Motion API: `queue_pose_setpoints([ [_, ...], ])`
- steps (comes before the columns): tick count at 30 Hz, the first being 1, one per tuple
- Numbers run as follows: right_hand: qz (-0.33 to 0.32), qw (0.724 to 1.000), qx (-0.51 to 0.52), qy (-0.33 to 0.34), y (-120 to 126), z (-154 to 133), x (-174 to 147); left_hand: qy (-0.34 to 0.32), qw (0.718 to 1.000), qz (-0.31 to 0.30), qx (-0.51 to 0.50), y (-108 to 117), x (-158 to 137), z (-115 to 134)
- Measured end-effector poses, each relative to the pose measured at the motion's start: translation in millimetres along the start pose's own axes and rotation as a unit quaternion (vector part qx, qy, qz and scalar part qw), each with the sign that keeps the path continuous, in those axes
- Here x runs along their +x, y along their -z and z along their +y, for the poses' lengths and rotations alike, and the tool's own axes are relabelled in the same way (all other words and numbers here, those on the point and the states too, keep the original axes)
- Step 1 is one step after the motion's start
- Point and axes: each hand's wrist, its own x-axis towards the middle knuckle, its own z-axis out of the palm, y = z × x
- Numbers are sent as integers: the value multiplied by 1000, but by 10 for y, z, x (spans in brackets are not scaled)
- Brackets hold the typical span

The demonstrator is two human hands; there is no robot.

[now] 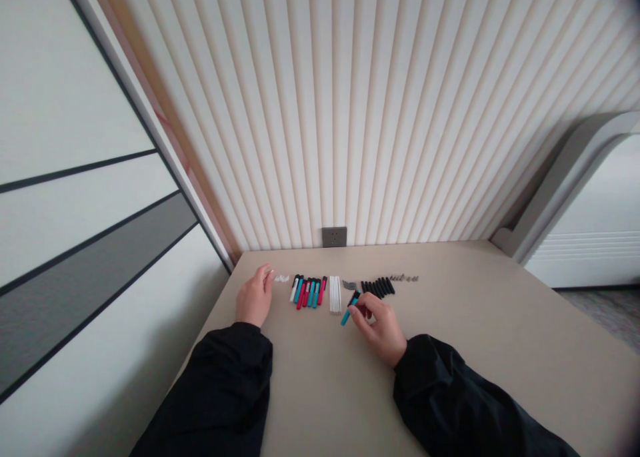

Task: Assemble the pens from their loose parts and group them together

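Note:
My right hand (pixel 379 324) pinches a teal pen barrel (pixel 346 318) with a black end, tilted above the table. At the left end of the row, my left hand (pixel 255 297) has its fingers pinched together, and a tiny white piece (pixel 271 271) shows at the tips. Beside it lie several small white pieces (pixel 282 278). Several pen barrels (pixel 308 292) in red, teal and white, with black ends, lie side by side. White refill-like sticks (pixel 335 295) follow, then small dark grey parts (pixel 349 285), black tubes (pixel 379 288) and a line of springs or similar small metallic parts (pixel 404 278).
The beige table (pixel 320 390) meets a ribbed cream wall panel (pixel 350 110) with a dark socket (pixel 335 236) low on it. A white and grey cabinet (pixel 100 297) borders the left side. A pale bed-like frame (pixel 590 197) stands at right.

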Motion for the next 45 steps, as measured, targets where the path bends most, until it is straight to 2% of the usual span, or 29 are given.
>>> queue_pose_setpoints([
  [3,-4,1000,-5,7,-19,6,0,37,997,-21,58,-33,79,-155],
  [8,-13,1000,-11,9,-50,28,-4,-2,993,-30,117,-124,129,-206],
  [11,-22,1000,-16,5,-52,37,-6,-4,991,-24,135,-151,135,-204],
  [16,-31,999,-13,5,-50,55,-8,16,989,-36,141,-144,120,-183],
  [22,-29,1000,-11,1,-49,68,-15,9,988,-40,147,-139,95,-157],
  [25,-30,1000,-9,0,-50,73,-17,6,989,-29,142,-136,98,-158],
  [27,-31,1000,-7,1,-51,75,-16,0,992,0,130,-112,101,-135],
  [29,-31,1000,-7,2,-52,75,-14,-28,994,39,101,-68,84,-66],
  [31,-31,1000,-6,4,-53,73,-11,-93,993,57,44,-13,26,65],
  [34,-26,1000,-1,5,-57,67,-6,-226,973,-14,-52,57,-171,377],
  [37,-20,1000,8,4,-65,58,-6,-291,946,-90,-106,79,-453,738],
  [40,-28,999,26,-10,-90,44,-22,-298,935,-142,-131,54,-694,1009],
  [45,-38,993,88,-62,-160,5,-67,-217,943,-161,-195,-3,-827,1141],
])
